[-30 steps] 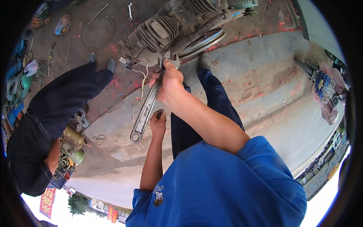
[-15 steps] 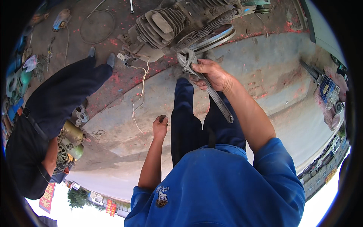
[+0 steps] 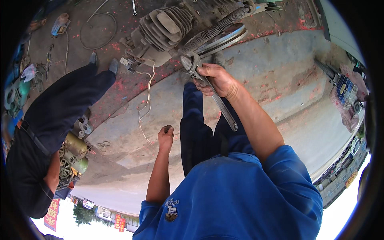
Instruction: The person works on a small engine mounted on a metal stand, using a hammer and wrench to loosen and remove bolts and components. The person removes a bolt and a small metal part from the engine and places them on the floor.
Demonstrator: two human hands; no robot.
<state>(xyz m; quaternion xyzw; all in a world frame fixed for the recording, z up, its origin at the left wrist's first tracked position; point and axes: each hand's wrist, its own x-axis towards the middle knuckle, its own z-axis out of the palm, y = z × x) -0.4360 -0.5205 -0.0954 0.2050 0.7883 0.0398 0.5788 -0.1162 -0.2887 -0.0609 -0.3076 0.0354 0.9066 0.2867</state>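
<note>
My right hand is wrapped round the handle of a large adjustable wrench, close below its jaws. The wrench slants, its jaws up toward the machine and its handle end down near my right thigh. Just beyond the jaws is a greasy machine with a finned cylinder, a ribbed hose and a belt pulley wheel. I cannot tell whether the jaws touch it. My left hand hangs beside my left leg with its fingers curled in. Whatever they may hold is hidden.
A pale cable trails over the concrete from the machine. At the left stands another person in dark clothes, near a compressor-like machine. A power tool, a hose loop and a spanner lie farther off. A blue crate is at right.
The whole view has shifted slightly. My right hand and the wrench have moved a little left and nearer to me. The left hand has dropped slightly, its fingers still curled.
</note>
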